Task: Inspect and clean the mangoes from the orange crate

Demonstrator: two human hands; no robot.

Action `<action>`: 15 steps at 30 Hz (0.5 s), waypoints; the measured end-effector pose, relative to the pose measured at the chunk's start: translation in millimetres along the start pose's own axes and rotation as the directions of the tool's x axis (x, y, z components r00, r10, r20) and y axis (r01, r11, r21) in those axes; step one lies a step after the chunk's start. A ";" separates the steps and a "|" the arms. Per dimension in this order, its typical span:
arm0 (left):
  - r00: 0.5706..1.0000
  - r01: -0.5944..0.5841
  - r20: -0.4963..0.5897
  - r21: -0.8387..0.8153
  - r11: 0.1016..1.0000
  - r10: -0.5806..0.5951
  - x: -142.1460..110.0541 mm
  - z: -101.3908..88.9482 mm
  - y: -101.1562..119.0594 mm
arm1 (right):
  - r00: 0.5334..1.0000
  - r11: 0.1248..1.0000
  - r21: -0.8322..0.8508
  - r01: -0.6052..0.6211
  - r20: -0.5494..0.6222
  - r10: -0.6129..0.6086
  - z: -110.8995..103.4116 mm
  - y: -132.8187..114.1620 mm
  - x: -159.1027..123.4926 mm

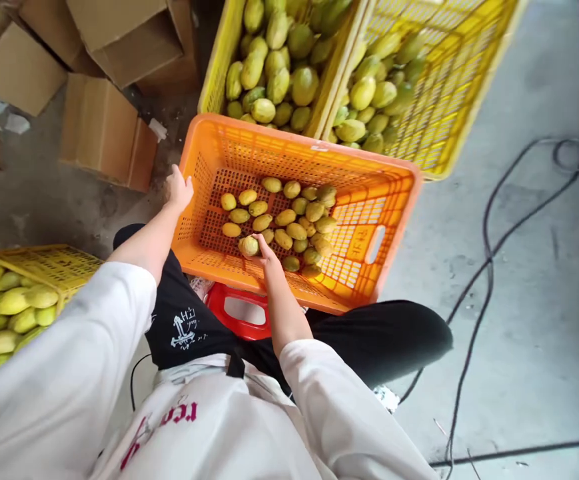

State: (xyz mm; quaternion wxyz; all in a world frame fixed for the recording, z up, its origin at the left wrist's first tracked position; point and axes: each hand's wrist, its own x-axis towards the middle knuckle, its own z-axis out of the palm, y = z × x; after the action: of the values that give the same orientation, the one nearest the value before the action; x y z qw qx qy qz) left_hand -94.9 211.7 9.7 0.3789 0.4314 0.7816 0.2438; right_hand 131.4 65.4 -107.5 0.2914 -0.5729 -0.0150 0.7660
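An orange plastic crate point(289, 133) sits in front of my knees with several oval yellow-green fruits point(296, 231) on its floor, mostly toward the right half. Inside it, near the front wall, my right hand point(264, 250) is closed around one larger pale yellow-green fruit point(248, 246). At the crate's left rim is my left hand point(178, 190), its thumb against the edge and its other fingers partly hidden on the outer side; it appears to grip the crate.
Two yellow crates point(319, 127) of similar fruit stand against the far side. Another yellow crate point(76, 260) is at left. Cardboard boxes point(102, 130) lie at upper left. A red stool point(239, 327) is between my legs; a black cable point(489, 260) crosses the right floor.
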 end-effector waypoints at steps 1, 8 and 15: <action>1.000 -0.005 0.018 -0.008 1.000 0.005 -3.5 -2.0 2.8 | 1.000 0.998 0.060 -0.019 0.024 0.017 -3.5 -4.2 -12.7; 0.957 -0.290 0.023 0.061 0.955 0.289 -84.7 5.8 12.8 | 0.935 0.948 0.316 0.032 0.326 -0.140 -16.1 -31.5 -112.5; 0.644 0.585 0.764 -0.466 0.664 -0.031 -193.2 23.2 -3.6 | 0.776 0.960 0.235 0.155 0.573 -0.265 -0.8 -40.0 -180.0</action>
State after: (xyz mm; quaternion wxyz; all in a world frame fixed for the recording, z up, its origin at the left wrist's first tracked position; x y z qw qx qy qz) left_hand -12.2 45.2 67.2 0.8134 0.1668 0.4958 0.2543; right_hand 180.6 15.0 62.8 0.4044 -0.2686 -0.1032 0.8681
